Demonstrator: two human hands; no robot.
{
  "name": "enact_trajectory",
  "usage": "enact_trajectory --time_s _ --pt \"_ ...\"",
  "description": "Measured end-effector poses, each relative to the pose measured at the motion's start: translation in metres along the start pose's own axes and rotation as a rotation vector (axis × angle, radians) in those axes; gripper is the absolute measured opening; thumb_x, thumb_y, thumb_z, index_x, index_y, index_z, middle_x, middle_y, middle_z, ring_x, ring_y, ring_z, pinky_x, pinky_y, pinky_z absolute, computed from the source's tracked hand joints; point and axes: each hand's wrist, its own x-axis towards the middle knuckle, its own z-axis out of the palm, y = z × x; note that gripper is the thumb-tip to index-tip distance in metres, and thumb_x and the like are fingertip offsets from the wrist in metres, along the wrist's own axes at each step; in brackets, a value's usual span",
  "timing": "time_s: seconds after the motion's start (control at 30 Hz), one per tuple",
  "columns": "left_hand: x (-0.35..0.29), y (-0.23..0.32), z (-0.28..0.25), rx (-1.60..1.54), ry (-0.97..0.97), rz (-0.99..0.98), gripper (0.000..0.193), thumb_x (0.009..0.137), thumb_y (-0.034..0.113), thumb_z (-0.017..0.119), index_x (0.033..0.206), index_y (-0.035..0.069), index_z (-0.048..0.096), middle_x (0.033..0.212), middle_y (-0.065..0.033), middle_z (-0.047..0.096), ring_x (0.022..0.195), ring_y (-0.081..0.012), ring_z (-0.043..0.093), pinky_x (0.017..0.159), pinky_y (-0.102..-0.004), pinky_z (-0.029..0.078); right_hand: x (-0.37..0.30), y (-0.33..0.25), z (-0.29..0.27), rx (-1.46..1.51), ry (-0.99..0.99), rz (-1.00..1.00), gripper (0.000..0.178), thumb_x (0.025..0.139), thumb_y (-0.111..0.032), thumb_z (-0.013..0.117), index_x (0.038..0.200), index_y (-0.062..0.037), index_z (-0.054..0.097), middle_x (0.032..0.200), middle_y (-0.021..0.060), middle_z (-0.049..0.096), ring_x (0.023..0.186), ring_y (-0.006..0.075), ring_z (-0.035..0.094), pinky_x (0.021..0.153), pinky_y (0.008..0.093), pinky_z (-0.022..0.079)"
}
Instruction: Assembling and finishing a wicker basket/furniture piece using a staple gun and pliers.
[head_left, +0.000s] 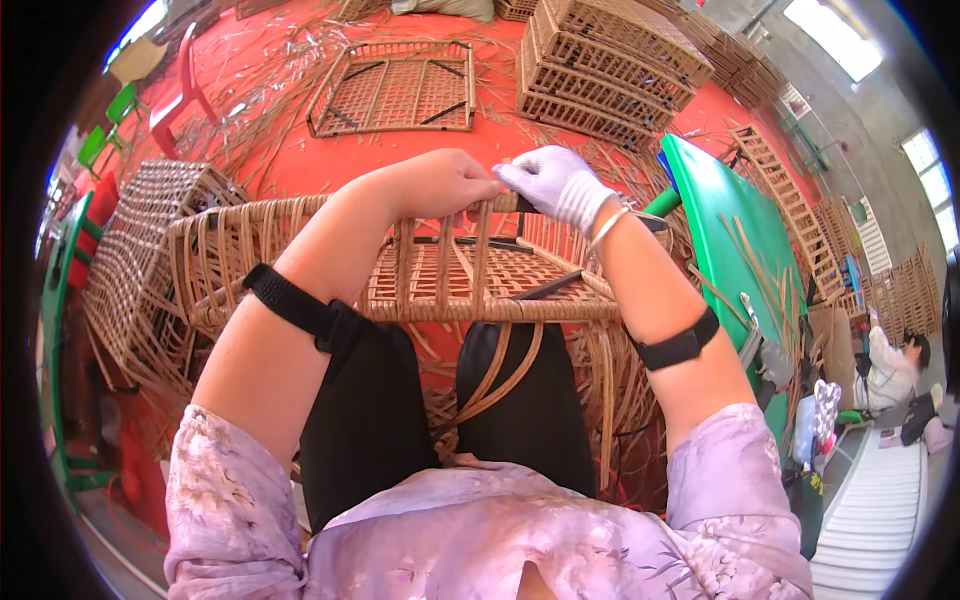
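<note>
A brown woven wicker basket (455,311) with dark frame bars rests on its side across my knees. At its far upper rim my bare left hand (450,185) is closed, its thumb and fingers pressed together. My right hand (553,187), in a white glove, pinches right beside it, fingertips almost meeting the left's. Whatever is between the fingers is too small and hidden to make out. Loose wicker strips (518,375) dangle from the basket's near edge over my black-clad legs. Black bands circle both my forearms.
Stacked wicker baskets (610,75) stand far right of centre, and a shallow wicker frame (395,90) lies on the red floor among scattered strips. A green table (735,225) is at my right, another woven basket (150,265) at my left. A person (890,370) sits far right.
</note>
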Motion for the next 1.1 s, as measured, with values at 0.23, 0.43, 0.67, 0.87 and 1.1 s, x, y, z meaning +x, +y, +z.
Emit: enact_trajectory --time_s 0.23,0.43,0.67,0.87,1.1 --pt "-0.013 0.003 0.038 0.205 0.534 0.226 0.025 0.084 0.025 0.07 0.099 0.006 0.07 0.086 -0.0084 0.067 0.074 -0.0201 0.065 0.07 -0.0319 0.052 0.027 0.01 0.003 -0.211 -0.403 -0.068 0.039 0.087 -0.047 0.052 0.091 -0.0138 0.073 0.092 0.014 0.069 0.081 0.0317 0.064 0.075 0.0398 0.05" --pt "-0.01 0.008 0.045 0.257 0.542 0.358 0.025 0.078 0.016 0.072 0.099 0.004 0.069 0.094 -0.0103 0.066 0.087 -0.0257 0.065 0.078 -0.0341 0.052 0.031 0.01 0.004 -0.188 -0.609 -0.05 0.031 0.082 -0.043 0.061 0.093 -0.0185 0.076 0.094 0.0106 0.071 0.085 0.0256 0.066 0.078 0.0393 0.051" --pt "-0.003 0.022 0.026 0.162 0.291 0.151 0.028 0.082 0.018 0.071 0.104 0.002 0.069 0.085 -0.0118 0.069 0.078 -0.0189 0.065 0.075 -0.0315 0.05 -0.014 -0.013 0.009 0.079 0.329 0.232 0.022 0.087 -0.029 0.06 0.092 -0.0118 0.072 0.091 0.0138 0.068 0.082 0.0315 0.065 0.076 0.0417 0.051" --pt "0.011 0.007 0.005 0.132 0.085 0.138 0.032 0.086 0.028 0.069 0.105 0.003 0.071 0.077 -0.0094 0.067 0.068 -0.013 0.058 0.065 -0.0312 0.049 -0.086 -0.02 0.028 0.365 0.815 -0.089 0.014 0.086 -0.02 0.064 0.092 -0.0078 0.066 0.083 0.0117 0.064 0.075 0.0299 0.064 0.069 0.0405 0.052" --pt "0.017 0.012 -0.002 -0.079 -0.145 -0.036 0.038 0.09 0.035 0.067 0.112 0.005 0.07 0.081 0.0017 0.063 0.074 -0.0075 0.054 0.067 -0.0263 0.048 -0.107 -0.015 0.048 -0.038 0.386 0.174 0.028 0.082 -0.025 0.07 0.104 -0.009 0.064 0.083 0.0103 0.064 0.073 0.0265 0.065 0.066 0.0373 0.053"
